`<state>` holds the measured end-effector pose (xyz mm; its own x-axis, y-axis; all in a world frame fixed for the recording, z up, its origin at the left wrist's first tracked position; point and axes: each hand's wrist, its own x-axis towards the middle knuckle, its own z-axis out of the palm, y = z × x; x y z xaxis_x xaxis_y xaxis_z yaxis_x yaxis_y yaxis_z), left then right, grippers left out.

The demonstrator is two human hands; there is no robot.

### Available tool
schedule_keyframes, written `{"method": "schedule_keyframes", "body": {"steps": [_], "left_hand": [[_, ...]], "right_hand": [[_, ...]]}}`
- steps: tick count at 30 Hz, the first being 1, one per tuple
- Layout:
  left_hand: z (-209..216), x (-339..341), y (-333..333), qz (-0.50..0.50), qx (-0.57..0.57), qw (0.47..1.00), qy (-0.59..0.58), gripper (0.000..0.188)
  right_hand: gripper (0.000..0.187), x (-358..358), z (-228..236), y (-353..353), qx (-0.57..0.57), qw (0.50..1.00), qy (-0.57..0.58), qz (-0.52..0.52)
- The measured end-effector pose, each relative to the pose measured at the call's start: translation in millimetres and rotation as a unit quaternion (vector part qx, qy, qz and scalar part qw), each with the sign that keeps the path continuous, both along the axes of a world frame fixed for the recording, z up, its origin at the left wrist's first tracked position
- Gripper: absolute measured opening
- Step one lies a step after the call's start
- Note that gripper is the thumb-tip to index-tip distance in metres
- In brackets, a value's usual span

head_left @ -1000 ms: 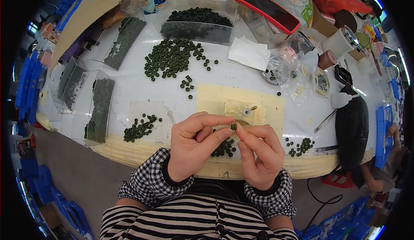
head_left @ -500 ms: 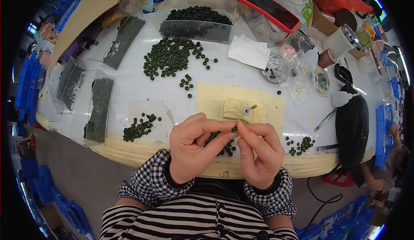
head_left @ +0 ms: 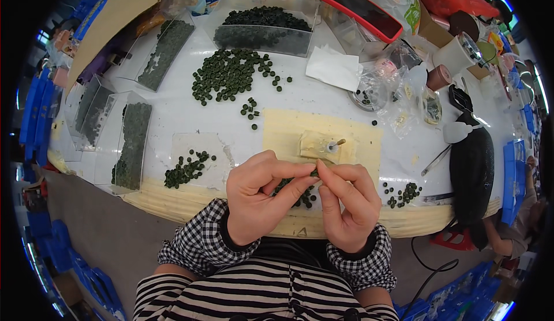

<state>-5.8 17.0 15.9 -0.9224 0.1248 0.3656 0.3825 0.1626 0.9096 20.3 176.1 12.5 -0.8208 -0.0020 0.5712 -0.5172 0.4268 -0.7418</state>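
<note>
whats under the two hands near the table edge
A small pile of dark green discs shows between the left hand and right hand; how far it extends beneath them is covered.

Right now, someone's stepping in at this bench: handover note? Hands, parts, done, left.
Left hand: fingertips pinched against the right's, over the table's near edge.
Right hand: pinching a small dark green disc together with the left.
Parts: loose pile of green discs mid-table, a clear bin of discs behind it, small heap on a clear sheet to the left, a few more under the hands.
Cream pad ahead of the hands carries a small fixture.
Done: cannot tell from this view.
Left: the large pile looks unprocessed.
</note>
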Motion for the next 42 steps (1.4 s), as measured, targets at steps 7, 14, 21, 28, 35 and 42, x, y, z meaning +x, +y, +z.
{"method": "schedule_keyframes", "body": {"steps": [7,14,21,28,35,42], "left_hand": [[0.1,0.3,-0.7,0.002,-0.005,1.0,0.01,0.025],[-3.4,1.2,-1.2,0.003,0.007,1.0,0.002,0.025],[-1.7,-0.5,-2.5,-0.019,0.011,0.999,-0.026,0.032],[-1.2,-2.4,-3.2,-0.053,0.019,0.997,-0.053,0.031],[-2.9,-2.9,-2.6,-0.075,0.075,0.989,-0.101,0.029],[-0.6,-1.2,-1.4,-0.056,0.118,0.979,-0.154,0.027]], "right_hand": [[0.036,0.2,0.7,-0.6,-0.003,1.0,0.001,0.0],[0.036,0.7,0.1,-0.5,-0.005,1.0,-0.004,0.003],[0.036,0.5,1.5,-0.7,0.005,1.0,0.004,0.007],[0.035,0.2,1.3,-1.0,0.011,1.0,0.019,0.008],[0.035,0.8,1.6,-1.1,0.016,1.0,0.017,0.003],[0.036,0.7,0.4,-0.7,0.015,1.0,0.016,0.004]]}}
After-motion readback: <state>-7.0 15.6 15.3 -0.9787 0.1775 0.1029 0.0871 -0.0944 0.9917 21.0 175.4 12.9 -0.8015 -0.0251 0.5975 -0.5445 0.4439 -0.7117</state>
